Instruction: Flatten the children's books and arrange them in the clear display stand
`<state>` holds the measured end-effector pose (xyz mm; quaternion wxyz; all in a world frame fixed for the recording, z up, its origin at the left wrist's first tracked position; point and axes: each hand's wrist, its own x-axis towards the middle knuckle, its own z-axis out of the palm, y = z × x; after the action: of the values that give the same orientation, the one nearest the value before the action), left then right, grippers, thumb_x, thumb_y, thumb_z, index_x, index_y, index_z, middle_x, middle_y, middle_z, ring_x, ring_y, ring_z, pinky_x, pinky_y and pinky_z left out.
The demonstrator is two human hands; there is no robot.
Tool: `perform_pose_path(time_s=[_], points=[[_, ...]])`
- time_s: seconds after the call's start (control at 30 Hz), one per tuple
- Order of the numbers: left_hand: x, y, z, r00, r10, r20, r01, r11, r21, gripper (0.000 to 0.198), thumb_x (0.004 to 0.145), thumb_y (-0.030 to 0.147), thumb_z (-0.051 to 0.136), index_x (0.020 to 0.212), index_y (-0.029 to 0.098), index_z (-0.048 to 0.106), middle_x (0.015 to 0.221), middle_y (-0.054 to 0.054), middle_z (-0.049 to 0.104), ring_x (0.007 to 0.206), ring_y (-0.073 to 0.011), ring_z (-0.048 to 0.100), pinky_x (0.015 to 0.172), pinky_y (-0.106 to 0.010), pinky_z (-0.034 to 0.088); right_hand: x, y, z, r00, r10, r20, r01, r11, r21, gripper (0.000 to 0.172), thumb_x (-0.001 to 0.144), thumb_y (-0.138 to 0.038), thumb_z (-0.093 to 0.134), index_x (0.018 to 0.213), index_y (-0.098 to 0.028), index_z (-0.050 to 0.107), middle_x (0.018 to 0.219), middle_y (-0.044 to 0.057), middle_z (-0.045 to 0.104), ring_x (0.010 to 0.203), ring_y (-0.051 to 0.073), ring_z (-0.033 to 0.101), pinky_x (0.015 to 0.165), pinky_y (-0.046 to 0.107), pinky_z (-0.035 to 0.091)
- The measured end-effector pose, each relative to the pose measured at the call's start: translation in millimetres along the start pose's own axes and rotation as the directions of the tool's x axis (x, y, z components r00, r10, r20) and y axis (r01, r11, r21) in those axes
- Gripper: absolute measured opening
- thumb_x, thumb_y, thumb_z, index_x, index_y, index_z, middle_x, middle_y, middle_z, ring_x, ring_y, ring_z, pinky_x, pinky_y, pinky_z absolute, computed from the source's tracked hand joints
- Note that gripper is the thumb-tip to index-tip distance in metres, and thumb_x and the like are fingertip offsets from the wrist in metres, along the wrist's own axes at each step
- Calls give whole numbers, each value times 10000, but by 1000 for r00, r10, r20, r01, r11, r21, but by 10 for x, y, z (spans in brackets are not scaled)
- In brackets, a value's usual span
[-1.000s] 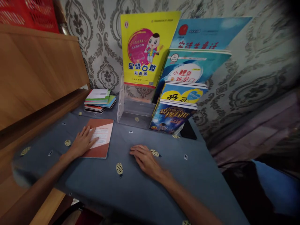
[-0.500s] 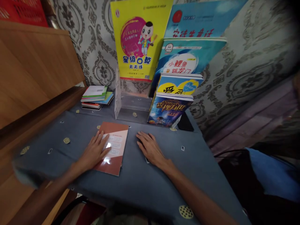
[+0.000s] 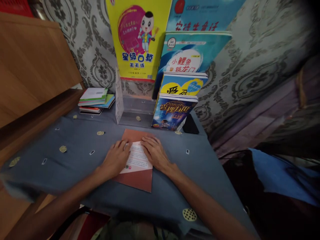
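Observation:
A reddish-brown book (image 3: 138,180) with a white text panel lies flat on the blue-grey cloth. My left hand (image 3: 117,158) rests on its left side, fingers slightly curled and apart, holding nothing. On its upper right part lies my right hand (image 3: 155,151), palm down with fingers spread and no object in it. Behind the book stands a clear acrylic rack (image 3: 135,108), with a yellow workbook (image 3: 140,40) at its back. On the right of the rack, a dark blue book (image 3: 172,111) is in front of several taller ones.
A stack of thin books (image 3: 95,100) sits at the back left, beside a wooden panel (image 3: 37,60). A black phone-like object (image 3: 190,124) lies right of the rack. The cloth-covered table (image 3: 200,180) ends at the right, near a blue fabric (image 3: 277,176).
The book has shifted right and turned slightly, with my left hand on it. My right hand has come from the bare cloth onto the book. The view has shifted a little.

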<state>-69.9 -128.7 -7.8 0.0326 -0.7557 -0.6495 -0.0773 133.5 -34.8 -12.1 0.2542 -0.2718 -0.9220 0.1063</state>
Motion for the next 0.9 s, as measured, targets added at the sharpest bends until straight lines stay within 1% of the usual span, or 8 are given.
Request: perform_pose_path(time_s=[0.07, 0.13, 0.23, 0.33, 0.5, 0.67, 0.8, 0.9], points=[[115, -38, -78, 1000, -13, 24, 12, 1000, 29, 431, 1015, 237, 322, 1384, 170, 534, 1374, -166, 575, 1221, -304, 544, 1014, -488, 447, -1, -4, 9, 1000, -11, 6, 11, 1000, 5, 312, 1000, -185, 433, 1197, -172, 675, 1330, 159, 655, 1286, 268, 575, 1110, 529, 403], [243, -125, -97, 1000, -9, 28, 9, 999, 32, 424, 1013, 247, 336, 1373, 149, 539, 1402, -169, 561, 1248, -307, 535, 1032, -486, 437, -2, -12, 22, 1000, -16, 27, 16, 1000, 6, 322, 993, -182, 448, 1234, -175, 661, 1349, 160, 643, 1311, 271, 554, 1117, 537, 398], [410, -282, -23, 999, 30, 14, -29, 999, -26, 440, 1010, 283, 355, 1400, 140, 499, 1510, -150, 476, 1377, -286, 455, 1099, -457, 404, 0, -19, 40, 998, -18, 66, 18, 1000, 1, 350, 994, -183, 451, 1295, -177, 629, 1381, 164, 619, 1347, 276, 523, 1128, 557, 386], [496, -371, 64, 999, 51, -10, -51, 997, -64, 444, 1014, 297, 344, 1407, 143, 484, 1514, -139, 480, 1404, -264, 442, 1128, -432, 383, 4, -9, 44, 995, -18, 95, 19, 1000, -5, 361, 999, -182, 447, 1317, -163, 615, 1393, 164, 610, 1354, 271, 519, 1143, 548, 378], [517, -315, 33, 998, 57, -36, -57, 998, 5, 422, 1023, 284, 344, 1385, 145, 511, 1472, -150, 527, 1365, -289, 488, 1078, -464, 417, 46, 36, 33, 991, -28, 131, 30, 999, -12, 374, 1009, -189, 435, 1341, -121, 594, 1419, 159, 590, 1376, 257, 495, 1179, 519, 342], [523, -245, -4, 997, 69, -46, -65, 994, 88, 404, 1019, 237, 362, 1379, 170, 535, 1433, -150, 560, 1312, -309, 535, 1021, -495, 452, 221, -17, 88, 983, -14, 184, 17, 1000, -14, 423, 1014, -226, 429, 1397, -81, 537, 1445, 185, 558, 1405, 265, 457, 1191, 513, 327], [518, -257, 45, 994, 80, -68, -72, 991, 114, 409, 1010, 208, 388, 1393, 173, 525, 1427, -142, 566, 1312, -309, 530, 1018, -500, 451, 342, -94, 188, 986, -8, 166, 10, 1000, -14, 472, 1023, -278, 400, 1454, -99, 472, 1499, 178, 501, 1451, 266, 392, 1207, 530, 297], [516, -263, 69, 995, 79, -55, -71, 989, 129, 410, 1014, 206, 386, 1400, 163, 519, 1437, -143, 557, 1313, -311, 527, 1024, -509, 445, 338, -97, 227, 986, -3, 164, 5, 1000, -11, 501, 1028, -295, 383, 1480, -86, 434, 1525, 178, 467, 1473, 266, 353, 1220, 524, 276]])
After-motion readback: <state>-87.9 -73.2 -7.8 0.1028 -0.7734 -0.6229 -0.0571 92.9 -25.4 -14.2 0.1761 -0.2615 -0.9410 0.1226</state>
